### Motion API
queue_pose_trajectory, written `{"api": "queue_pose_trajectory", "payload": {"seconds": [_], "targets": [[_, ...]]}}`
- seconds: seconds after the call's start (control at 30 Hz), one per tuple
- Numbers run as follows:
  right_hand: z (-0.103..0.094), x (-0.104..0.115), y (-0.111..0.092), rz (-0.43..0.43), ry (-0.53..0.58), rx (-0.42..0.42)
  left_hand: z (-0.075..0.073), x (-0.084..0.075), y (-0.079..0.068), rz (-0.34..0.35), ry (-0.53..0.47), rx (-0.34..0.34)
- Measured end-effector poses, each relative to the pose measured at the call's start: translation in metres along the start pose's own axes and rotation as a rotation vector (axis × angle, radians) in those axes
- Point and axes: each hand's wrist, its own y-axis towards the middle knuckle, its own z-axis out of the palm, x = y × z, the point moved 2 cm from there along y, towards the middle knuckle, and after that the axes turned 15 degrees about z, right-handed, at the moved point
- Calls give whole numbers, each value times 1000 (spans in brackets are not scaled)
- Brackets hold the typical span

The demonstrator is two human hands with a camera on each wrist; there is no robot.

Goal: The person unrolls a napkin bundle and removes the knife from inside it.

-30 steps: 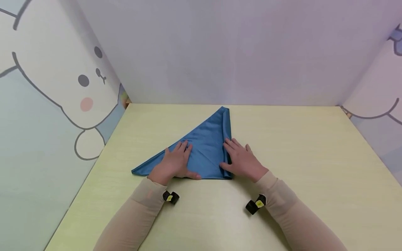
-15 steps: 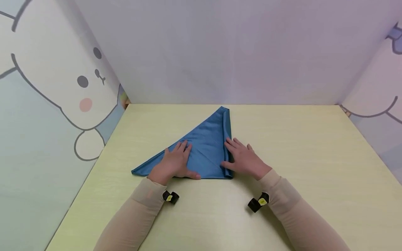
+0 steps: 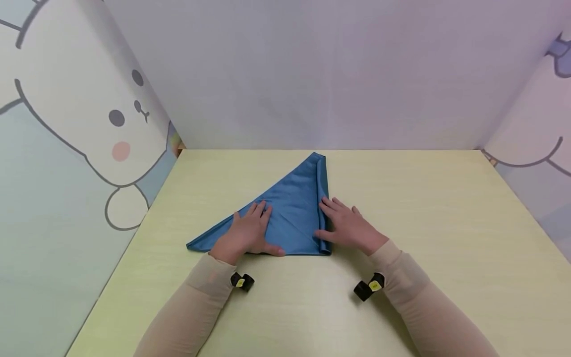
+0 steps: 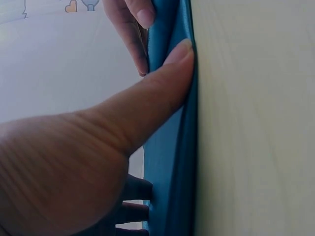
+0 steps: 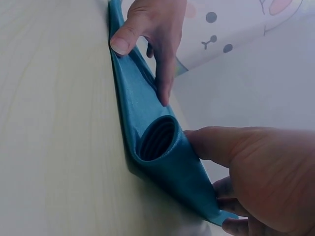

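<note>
A blue cloth, folded into a triangle, lies on the table with its right edge rolled up. In the right wrist view the end of the roll shows coiled layers inside. My left hand rests on the cloth's left part, fingers spread and thumb along the near edge. In the left wrist view that thumb presses the cloth's edge. My right hand lies over the roll from the right, with its fingertips and thumb touching it. The right palm hides part of the roll's outer side.
The pale wooden table extends on both sides of the cloth. A plain pale wall rises behind its far edge. Side walls with cartoon figures stand left and right. Each wrist wears a small black camera.
My right hand has shifted slightly to the right and stays on the roll. The left hand and the cloth look nearly the same.
</note>
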Motion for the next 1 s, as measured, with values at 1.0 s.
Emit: {"api": "queue_pose_trajectory", "payload": {"seconds": [1.0], "targets": [[-10,-7,-2,-41,102,-20,-2,-2,-2,-2,-12,2]]}}
